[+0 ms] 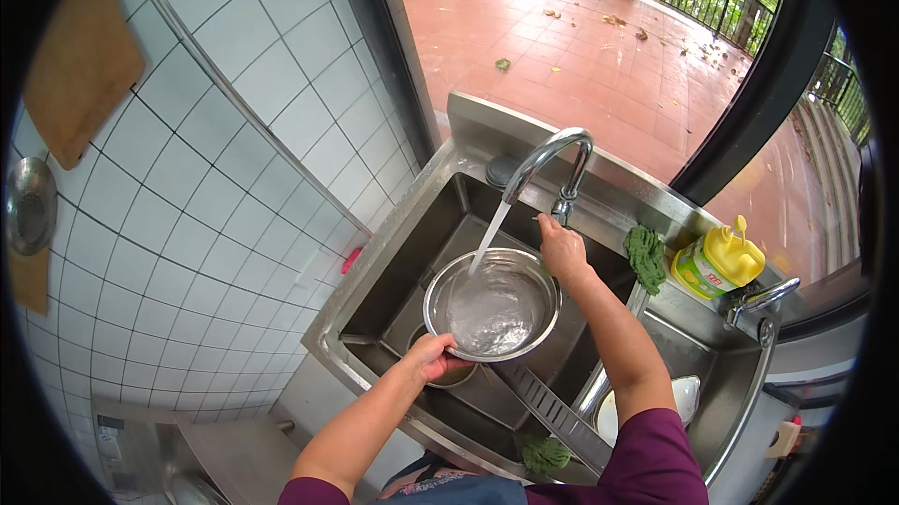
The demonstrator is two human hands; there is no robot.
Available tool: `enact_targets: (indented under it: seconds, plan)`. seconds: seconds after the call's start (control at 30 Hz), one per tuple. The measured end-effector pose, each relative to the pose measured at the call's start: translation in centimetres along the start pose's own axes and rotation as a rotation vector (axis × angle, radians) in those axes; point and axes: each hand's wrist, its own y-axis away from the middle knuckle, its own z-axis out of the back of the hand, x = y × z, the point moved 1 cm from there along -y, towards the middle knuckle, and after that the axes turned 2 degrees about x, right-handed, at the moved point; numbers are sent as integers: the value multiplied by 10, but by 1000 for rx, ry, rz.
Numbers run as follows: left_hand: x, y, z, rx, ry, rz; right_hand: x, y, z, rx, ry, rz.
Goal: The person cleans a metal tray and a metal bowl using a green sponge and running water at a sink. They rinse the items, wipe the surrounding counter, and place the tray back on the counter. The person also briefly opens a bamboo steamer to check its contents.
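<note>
My left hand (434, 356) grips the near rim of a round stainless steel bowl (555, 294), thumb on top and fingers underneath. The bowl is held over the deep sink basin (449, 245). A stream of water (489, 238) runs from the curved chrome faucet (544, 148) into it, and the water inside is rippling. My right hand (564, 249) is at the base of that faucet, its fingers pinched on the small lever (536, 218). Below the bowl, another round metal vessel (451, 377) is mostly hidden in the basin.
A slotted metal strip (555, 407) slants across the basin. Green scrubbing cloths (644, 258) lie on the rim and near edge. A yellow detergent bottle (718, 263) stands beside a second faucet (762, 300). White dishes (685, 396) sit in the right basin. Tiled wall (232, 224) borders the left.
</note>
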Motion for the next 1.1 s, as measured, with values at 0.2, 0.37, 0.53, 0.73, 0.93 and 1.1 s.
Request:
enact_targets:
  seconds: [0.2,0.37,0.53,0.73,0.93,1.1]
  plan:
    - [7,-15,12,32,-1,30,-2,-5,19,129,36,57]
    - [9,-29,8,1,-30,5,-14,-9,20,136,11,114]
    - [-3,-24,-10,-142,-44,-192,-7,-16,34,259,44,34]
    - [-7,-23,18,-179,95,-276,5,-31,14,121,197,83]
    - [-3,-31,1,-215,332,-373,-10,-25,28,-76,54,152]
    - [-14,-40,0,-308,296,-318,-10,-34,18,66,205,251]
